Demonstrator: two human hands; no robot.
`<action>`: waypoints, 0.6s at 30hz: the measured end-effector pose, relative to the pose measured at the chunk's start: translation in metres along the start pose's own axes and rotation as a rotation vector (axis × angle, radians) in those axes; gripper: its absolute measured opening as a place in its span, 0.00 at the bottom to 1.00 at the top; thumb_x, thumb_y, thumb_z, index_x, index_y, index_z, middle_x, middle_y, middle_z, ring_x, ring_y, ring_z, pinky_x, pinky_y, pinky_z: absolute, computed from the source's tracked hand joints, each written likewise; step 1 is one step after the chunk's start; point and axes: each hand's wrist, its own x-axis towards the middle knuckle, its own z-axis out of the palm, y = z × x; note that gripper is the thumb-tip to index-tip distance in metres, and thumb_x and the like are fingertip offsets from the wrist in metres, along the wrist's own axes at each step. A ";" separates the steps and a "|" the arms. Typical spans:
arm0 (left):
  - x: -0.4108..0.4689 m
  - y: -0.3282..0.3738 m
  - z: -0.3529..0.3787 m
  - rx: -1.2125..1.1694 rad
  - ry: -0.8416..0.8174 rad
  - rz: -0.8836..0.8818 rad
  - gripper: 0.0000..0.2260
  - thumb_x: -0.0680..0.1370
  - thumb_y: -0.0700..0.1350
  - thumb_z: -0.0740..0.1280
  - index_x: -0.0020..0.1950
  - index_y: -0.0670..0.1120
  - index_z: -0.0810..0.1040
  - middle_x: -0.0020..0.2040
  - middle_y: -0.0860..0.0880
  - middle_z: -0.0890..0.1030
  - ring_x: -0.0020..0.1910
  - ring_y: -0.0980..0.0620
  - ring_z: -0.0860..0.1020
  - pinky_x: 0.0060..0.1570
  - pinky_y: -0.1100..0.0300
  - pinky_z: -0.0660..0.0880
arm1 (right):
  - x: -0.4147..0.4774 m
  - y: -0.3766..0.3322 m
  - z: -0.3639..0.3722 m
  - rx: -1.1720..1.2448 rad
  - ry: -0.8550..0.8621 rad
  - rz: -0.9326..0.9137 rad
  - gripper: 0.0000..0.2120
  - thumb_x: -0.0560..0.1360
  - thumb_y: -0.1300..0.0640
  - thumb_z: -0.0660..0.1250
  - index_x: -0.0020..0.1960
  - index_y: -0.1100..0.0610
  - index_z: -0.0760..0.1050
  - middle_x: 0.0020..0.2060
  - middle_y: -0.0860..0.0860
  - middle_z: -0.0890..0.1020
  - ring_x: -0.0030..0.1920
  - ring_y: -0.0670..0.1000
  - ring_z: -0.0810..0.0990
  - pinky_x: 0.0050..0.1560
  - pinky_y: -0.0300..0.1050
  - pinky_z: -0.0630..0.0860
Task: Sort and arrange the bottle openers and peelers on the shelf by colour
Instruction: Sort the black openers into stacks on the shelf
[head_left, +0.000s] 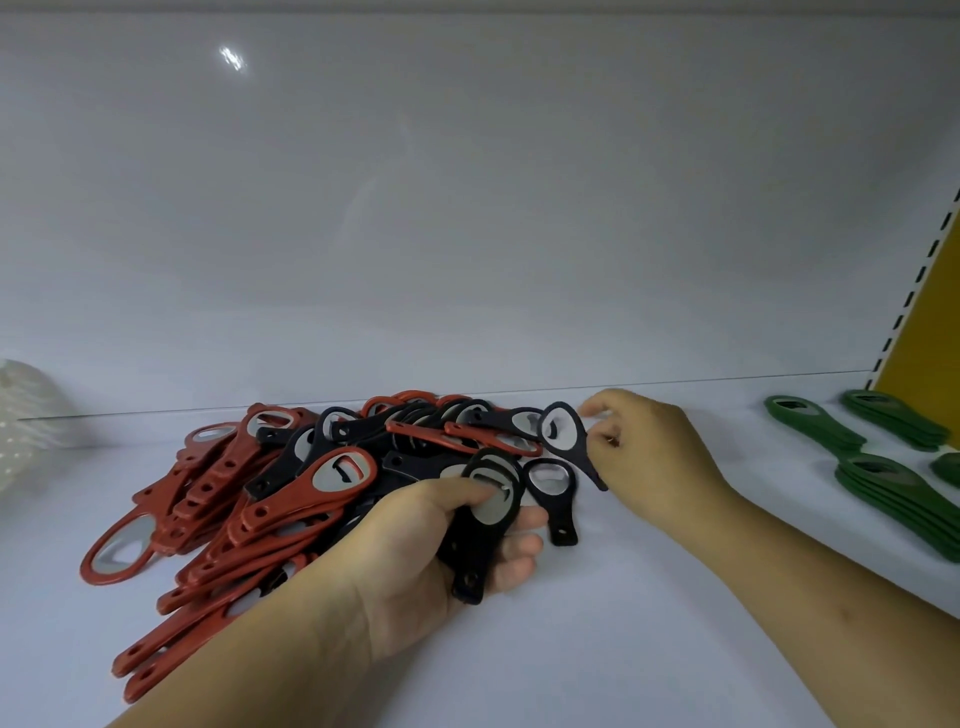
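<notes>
A mixed pile of red bottle openers (223, 499) and black bottle openers (363, 441) lies on the white shelf (649, 649), left of centre. My left hand (436, 561) grips a small stack of black openers (485, 525), thumb on top. My right hand (644, 457) pinches one black opener (566, 436) by its handle and holds it tilted above the shelf at the pile's right edge. One more black opener (553, 499) lies flat between my hands. Green openers (893, 478) sit in neat stacks at the far right.
The shelf's white back wall (467, 234) rises just behind the pile. A yellow side panel with a slotted upright (930, 291) closes the right end. A white textured object (26, 415) sits at the far left edge.
</notes>
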 end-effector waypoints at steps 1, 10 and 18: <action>0.000 0.000 0.000 0.000 0.002 0.002 0.11 0.78 0.38 0.59 0.56 0.34 0.75 0.47 0.36 0.84 0.32 0.45 0.81 0.30 0.57 0.80 | 0.002 0.000 -0.001 0.121 -0.007 0.057 0.12 0.72 0.64 0.62 0.51 0.51 0.76 0.36 0.48 0.83 0.37 0.52 0.80 0.38 0.42 0.75; -0.002 -0.001 0.002 0.045 -0.037 0.048 0.11 0.79 0.41 0.62 0.58 0.38 0.77 0.49 0.38 0.84 0.41 0.43 0.84 0.36 0.55 0.82 | -0.025 -0.034 -0.009 0.807 -0.408 0.086 0.12 0.73 0.72 0.62 0.47 0.57 0.77 0.31 0.53 0.78 0.29 0.48 0.77 0.32 0.39 0.76; -0.008 0.003 0.002 0.092 -0.018 0.052 0.04 0.79 0.39 0.62 0.50 0.43 0.75 0.46 0.39 0.84 0.28 0.50 0.77 0.24 0.63 0.72 | -0.018 -0.020 0.000 0.425 -0.034 -0.196 0.03 0.74 0.55 0.69 0.43 0.47 0.78 0.24 0.46 0.73 0.27 0.45 0.69 0.34 0.39 0.68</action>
